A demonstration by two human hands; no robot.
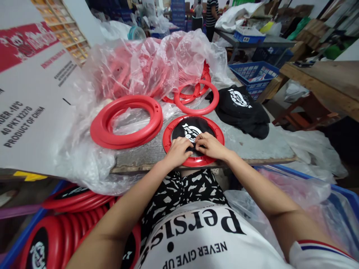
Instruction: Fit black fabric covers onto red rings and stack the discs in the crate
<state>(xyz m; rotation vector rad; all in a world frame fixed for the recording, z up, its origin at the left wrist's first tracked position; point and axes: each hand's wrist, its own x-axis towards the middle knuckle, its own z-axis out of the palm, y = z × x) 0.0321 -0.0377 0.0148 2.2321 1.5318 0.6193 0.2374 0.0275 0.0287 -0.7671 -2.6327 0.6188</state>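
Observation:
A red plastic ring [167, 135] lies flat near the table's front edge, with a black fabric disc [179, 129] bearing a white printed logo inside it. My left hand [178, 151] rests over the ring's front left part, its fingers curled onto the fabric. From the other side, my right hand [210, 145] has bent fingertips gripping the fabric close to my left fingers. The fingertips partly cover the logo. Just behind, a bare red ring [214, 99] leans over other red rings. To the right sits a pile of black fabric discs [244, 112] with the same print.
Stacked red rings [102, 130] lie at left, before a clear plastic bag [157, 56] of red rings. A printed carton [28, 93] stands far left. Below left, a blue crate [21, 243] holds finished-looking red discs [60, 239]. Another blue crate [347, 196] with plastic film is below right.

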